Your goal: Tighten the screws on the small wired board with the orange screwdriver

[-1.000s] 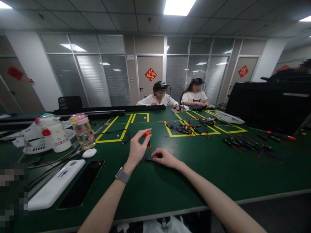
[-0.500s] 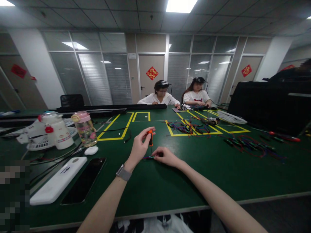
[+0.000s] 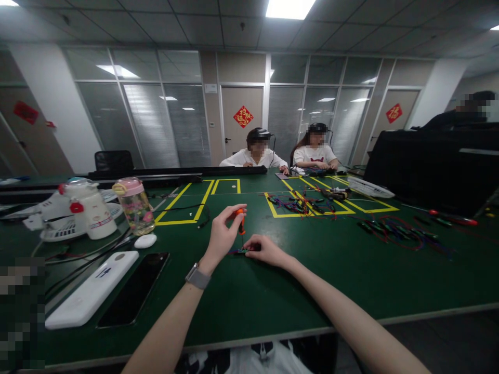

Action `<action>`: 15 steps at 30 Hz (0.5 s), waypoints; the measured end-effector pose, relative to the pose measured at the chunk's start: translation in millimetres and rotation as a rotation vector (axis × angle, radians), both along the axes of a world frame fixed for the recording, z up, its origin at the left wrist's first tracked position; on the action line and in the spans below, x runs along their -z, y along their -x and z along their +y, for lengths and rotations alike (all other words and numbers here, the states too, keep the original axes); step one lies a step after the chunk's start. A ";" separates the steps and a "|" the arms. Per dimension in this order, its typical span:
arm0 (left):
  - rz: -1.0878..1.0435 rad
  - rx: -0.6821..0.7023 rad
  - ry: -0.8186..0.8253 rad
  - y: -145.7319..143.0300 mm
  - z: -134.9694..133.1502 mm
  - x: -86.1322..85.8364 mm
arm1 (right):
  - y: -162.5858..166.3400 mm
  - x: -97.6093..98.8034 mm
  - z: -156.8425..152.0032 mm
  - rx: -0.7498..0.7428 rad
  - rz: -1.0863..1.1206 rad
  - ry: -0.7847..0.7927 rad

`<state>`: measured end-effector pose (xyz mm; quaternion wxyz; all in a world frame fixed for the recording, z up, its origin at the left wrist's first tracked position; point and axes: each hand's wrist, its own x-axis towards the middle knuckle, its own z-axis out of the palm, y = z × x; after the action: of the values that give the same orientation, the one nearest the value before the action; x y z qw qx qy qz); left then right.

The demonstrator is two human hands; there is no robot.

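Observation:
My left hand (image 3: 225,231) is closed around the handle of an orange and black screwdriver (image 3: 242,223), held upright. Its thin shaft points down and its tip meets a small green circuit board (image 3: 240,252) lying on the green table (image 3: 273,306). My right hand (image 3: 264,249) pinches the right end of this board between thumb and fingers. Thin coloured wires come off the board's left side, partly behind my left hand. What exactly the tip touches is too small to make out.
A pile of wired boards (image 3: 296,204) lies within yellow tape, and another pile (image 3: 401,232) sits further right near a red screwdriver (image 3: 454,218). A black phone (image 3: 134,290), white power bank (image 3: 93,288) and pink-lidded bottle (image 3: 135,206) stand left. Two people sit opposite.
My hands, the screwdriver and the board stay almost in place. The view has shifted very slightly. At the far right, a person behind the black screen shows more of the head.

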<state>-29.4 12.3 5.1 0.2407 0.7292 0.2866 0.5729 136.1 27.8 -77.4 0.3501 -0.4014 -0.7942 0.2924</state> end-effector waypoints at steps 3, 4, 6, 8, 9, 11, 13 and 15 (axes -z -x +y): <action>0.014 -0.113 -0.062 0.6 1.2 1.5 | 0.3 -0.5 -0.5 0.007 0.005 0.002; 0.024 -0.142 -0.075 0.9 1.6 1.8 | 0.5 -0.5 -0.6 0.009 0.006 0.004; 0.043 -0.151 -0.073 1.5 2.5 1.6 | 0.9 -0.9 -1.1 0.014 0.007 0.009; 0.056 -0.105 -0.052 2.5 3.5 0.6 | 1.4 -1.9 -2.1 0.020 0.008 0.005; 0.053 -0.078 -0.042 3.1 4.0 0.1 | 1.6 -2.6 -2.7 0.020 0.010 0.001; 0.029 -0.039 -0.016 4.2 4.7 -0.4 | 2.1 -3.9 -3.8 0.017 0.018 -0.004; -0.009 -0.038 0.000 4.5 4.9 0.0 | 2.3 -4.4 -4.3 0.016 0.022 -0.001; -0.028 -0.072 -0.023 3.4 4.4 1.1 | 2.3 -4.0 -3.8 0.019 0.020 0.003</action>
<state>-32.8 16.7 4.0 0.2154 0.7131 0.3027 0.5945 133.8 24.0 -73.3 0.3602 -0.4065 -0.7864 0.2944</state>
